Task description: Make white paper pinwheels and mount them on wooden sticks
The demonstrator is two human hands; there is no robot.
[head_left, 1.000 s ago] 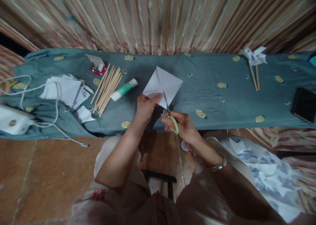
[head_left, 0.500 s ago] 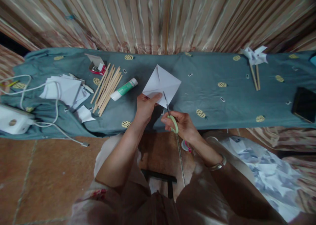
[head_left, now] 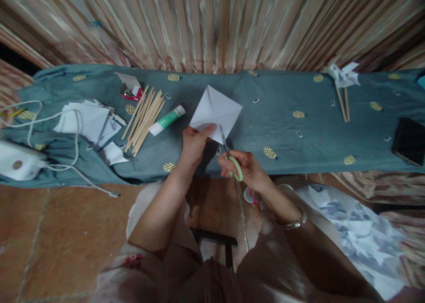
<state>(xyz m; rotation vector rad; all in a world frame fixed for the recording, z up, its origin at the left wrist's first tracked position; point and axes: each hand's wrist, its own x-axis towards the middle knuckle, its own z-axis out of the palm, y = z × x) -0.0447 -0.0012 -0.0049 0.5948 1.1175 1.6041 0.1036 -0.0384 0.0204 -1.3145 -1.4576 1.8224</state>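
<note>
My left hand [head_left: 194, 144] pinches the near left corner of a white square of creased paper [head_left: 215, 110], held like a diamond over the blue-green cloth [head_left: 285, 130]. My right hand [head_left: 245, 168] grips green-handled scissors [head_left: 231, 159]. Their thin blades point up and away into the paper's lower edge, just right of my left thumb. A metal bangle sits on my right wrist.
Left of the paper lie a green-and-white glue tube [head_left: 167, 119], a bundle of wooden sticks [head_left: 144, 117], a small red box [head_left: 131, 91], white paper pieces [head_left: 86, 122] and a white charger with cable [head_left: 18, 163]. Paper pinwheels [head_left: 341, 79] and a dark phone [head_left: 409, 141] are at the right.
The paper has shifted slightly left and turned a little in my left hand. The scissors have edged slightly right; both hands keep their hold.
</note>
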